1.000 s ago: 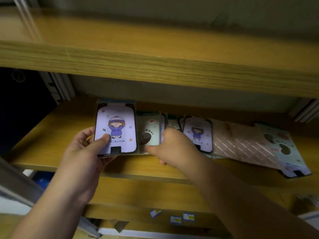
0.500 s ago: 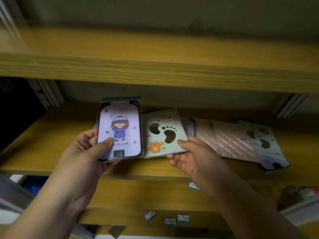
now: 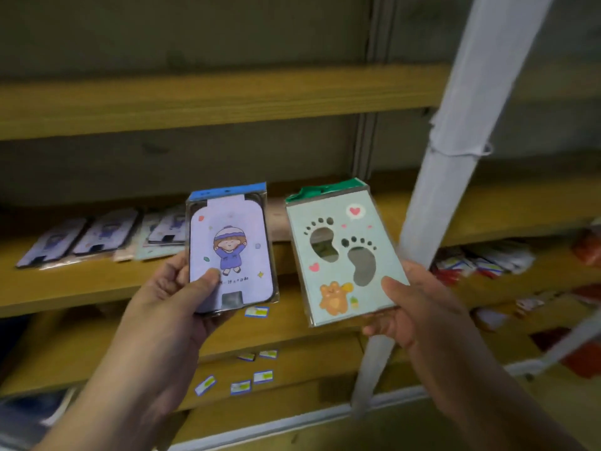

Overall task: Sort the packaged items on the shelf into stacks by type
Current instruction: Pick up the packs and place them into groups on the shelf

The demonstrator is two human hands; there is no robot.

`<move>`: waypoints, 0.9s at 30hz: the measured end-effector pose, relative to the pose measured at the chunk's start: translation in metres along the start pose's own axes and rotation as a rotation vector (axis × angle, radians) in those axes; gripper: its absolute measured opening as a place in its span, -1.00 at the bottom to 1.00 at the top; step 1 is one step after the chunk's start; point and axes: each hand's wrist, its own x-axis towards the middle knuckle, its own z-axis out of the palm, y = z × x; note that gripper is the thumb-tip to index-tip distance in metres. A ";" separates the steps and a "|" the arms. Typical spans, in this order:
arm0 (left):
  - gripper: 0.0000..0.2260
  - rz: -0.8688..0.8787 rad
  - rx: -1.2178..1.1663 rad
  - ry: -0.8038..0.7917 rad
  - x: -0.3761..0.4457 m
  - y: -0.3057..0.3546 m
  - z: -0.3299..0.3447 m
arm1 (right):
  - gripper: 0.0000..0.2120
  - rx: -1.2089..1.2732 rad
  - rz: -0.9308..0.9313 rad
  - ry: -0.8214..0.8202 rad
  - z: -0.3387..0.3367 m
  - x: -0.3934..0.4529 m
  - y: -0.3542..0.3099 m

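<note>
Lifted off the shelf (image 3: 97, 281), one green pack (image 3: 344, 255) in right hand (image 3: 419, 307), one purple pack (image 3: 231, 252) gripped left (image 3: 172, 297).

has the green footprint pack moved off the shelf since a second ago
Yes. The green footprint pack lay on the wooden shelf then; now the right hand holds it up, clear of the board, beside the purple pack.

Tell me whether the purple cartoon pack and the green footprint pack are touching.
Apart. The head view shows the purple cartoon pack in the left hand and the green footprint pack in the right hand, with shelf visible between their edges.
</note>
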 end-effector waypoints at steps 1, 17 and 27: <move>-0.74 -0.011 0.006 -0.013 -0.009 -0.007 0.016 | -0.82 -0.010 -0.017 -0.012 -0.019 -0.011 -0.005; -0.65 -0.240 0.100 -0.349 -0.042 -0.101 0.249 | -0.65 0.371 -0.106 0.293 -0.259 -0.067 -0.064; -0.77 -0.377 0.044 -0.394 0.027 -0.177 0.402 | -0.63 0.245 -0.112 0.393 -0.374 0.019 -0.111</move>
